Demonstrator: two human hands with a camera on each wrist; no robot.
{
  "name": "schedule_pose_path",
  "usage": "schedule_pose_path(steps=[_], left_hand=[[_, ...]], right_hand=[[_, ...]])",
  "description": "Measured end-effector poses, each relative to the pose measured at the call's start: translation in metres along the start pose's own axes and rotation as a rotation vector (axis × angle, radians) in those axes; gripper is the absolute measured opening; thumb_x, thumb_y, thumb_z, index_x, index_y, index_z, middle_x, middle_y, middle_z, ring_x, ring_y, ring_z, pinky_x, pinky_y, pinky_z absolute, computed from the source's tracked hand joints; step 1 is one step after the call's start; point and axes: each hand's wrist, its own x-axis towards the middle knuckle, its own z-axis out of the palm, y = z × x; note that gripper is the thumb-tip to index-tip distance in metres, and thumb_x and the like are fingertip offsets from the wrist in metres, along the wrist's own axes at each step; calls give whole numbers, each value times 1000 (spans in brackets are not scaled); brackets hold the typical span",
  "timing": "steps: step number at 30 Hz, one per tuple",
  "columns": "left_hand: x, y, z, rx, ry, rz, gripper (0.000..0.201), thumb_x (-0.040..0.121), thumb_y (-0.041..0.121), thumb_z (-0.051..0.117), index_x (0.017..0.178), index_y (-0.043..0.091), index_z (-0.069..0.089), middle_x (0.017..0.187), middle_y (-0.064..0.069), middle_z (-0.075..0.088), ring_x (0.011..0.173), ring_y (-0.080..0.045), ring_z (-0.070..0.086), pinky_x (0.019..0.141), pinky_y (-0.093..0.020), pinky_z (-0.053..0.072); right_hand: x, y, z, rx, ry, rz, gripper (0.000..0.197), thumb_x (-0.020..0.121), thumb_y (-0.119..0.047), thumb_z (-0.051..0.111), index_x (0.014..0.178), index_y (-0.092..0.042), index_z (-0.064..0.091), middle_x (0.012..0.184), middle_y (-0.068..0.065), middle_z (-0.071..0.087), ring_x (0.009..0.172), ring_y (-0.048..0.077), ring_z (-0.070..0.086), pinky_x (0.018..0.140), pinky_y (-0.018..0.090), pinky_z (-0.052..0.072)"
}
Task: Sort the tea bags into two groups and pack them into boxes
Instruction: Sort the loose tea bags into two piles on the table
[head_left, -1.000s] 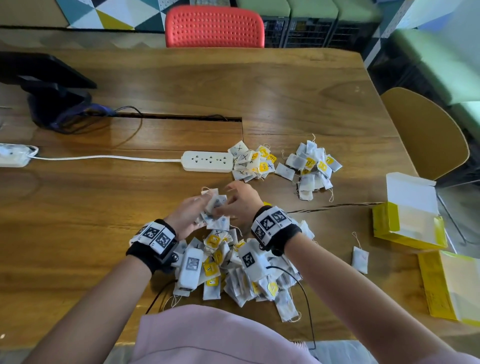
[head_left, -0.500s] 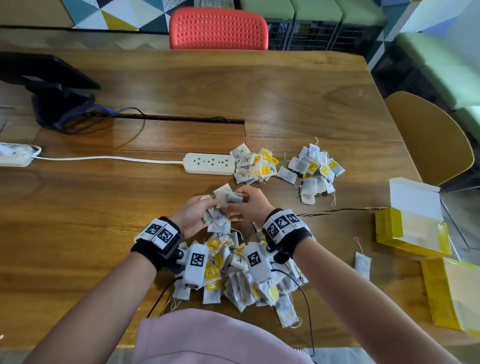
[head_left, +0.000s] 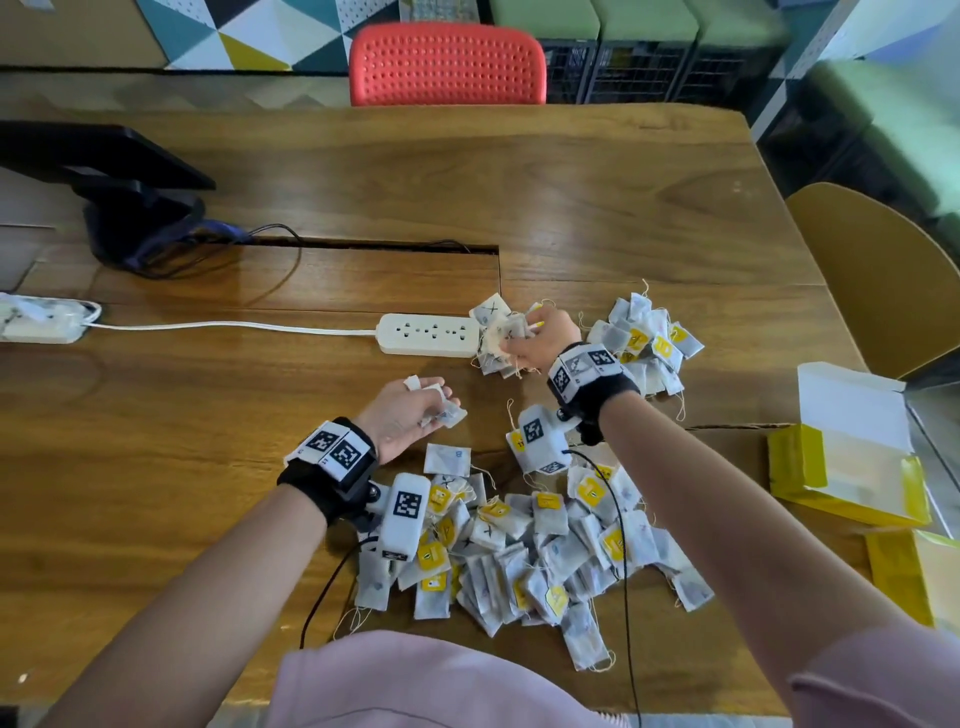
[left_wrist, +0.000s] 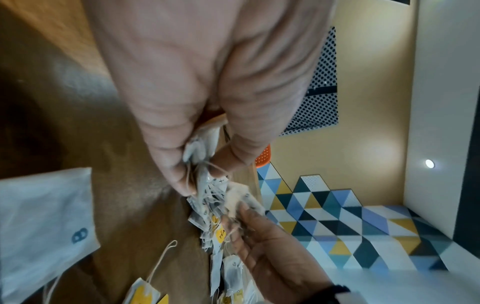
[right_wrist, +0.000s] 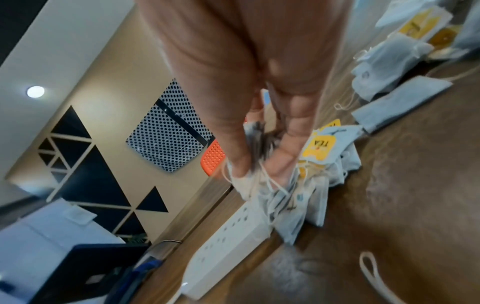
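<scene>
A big heap of unsorted tea bags (head_left: 524, 545) lies at the table's near edge. Two smaller groups sit farther out: one beside the power strip (head_left: 491, 353), one to its right (head_left: 649, 338). My left hand (head_left: 436, 405) hovers above the heap's far side, fingers curled round a few white tea bags (left_wrist: 202, 144). My right hand (head_left: 519, 338) is over the group by the power strip and pinches a single tea bag (right_wrist: 246, 185) with loose strings between thumb and fingers. Two yellow boxes stand open at the right, one farther (head_left: 841, 467) and one nearer (head_left: 914, 577).
A white power strip (head_left: 426, 335) with its cable lies just left of the first group. A black stand (head_left: 130, 208) with cables is at the far left. A red chair (head_left: 447, 62) and a yellow chair (head_left: 878, 275) border the table (head_left: 156, 415).
My right hand left my left hand and moved forward and right to the group by the power strip, carrying one tea bag. My left hand stayed put, still holding its bags.
</scene>
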Motion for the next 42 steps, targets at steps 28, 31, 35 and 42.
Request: schedule_pose_path(steps=[28,31,35,42], left_hand=[[9,-34,-16,1463,-80,446,44,79,29,76,120,20,63,115,3,60,101,-10,55,85,-20,41],[12,-41,-5,1528,-39,423,46,76,26,79,118,18,62,107,4,59,93,-9,52,77,-19,39],[17,-40,-1,1471,-1,324,26,74,23,81,96,18,69,91,5,67,75,-6,57,60,-15,41],[3,-23,-8,1145,-56,271,11,89,27,67,90,16,67,85,1,66,75,-11,60,64,-24,45]], right_hand=[[-107,120,7,-161,-75,-100,18,83,-24,69,98,-14,67,90,-2,71,85,16,65,82,31,52],[-111,120,7,-176,-93,-96,18,83,-21,68,99,-14,68,94,-2,72,89,17,65,87,34,51],[-118,121,1,-112,-61,-127,12,85,-16,66,96,-13,69,92,-1,72,87,14,66,82,26,51],[-134,125,-1,-20,23,-188,8,84,-13,68,92,-12,70,88,-1,72,81,12,67,78,22,52]])
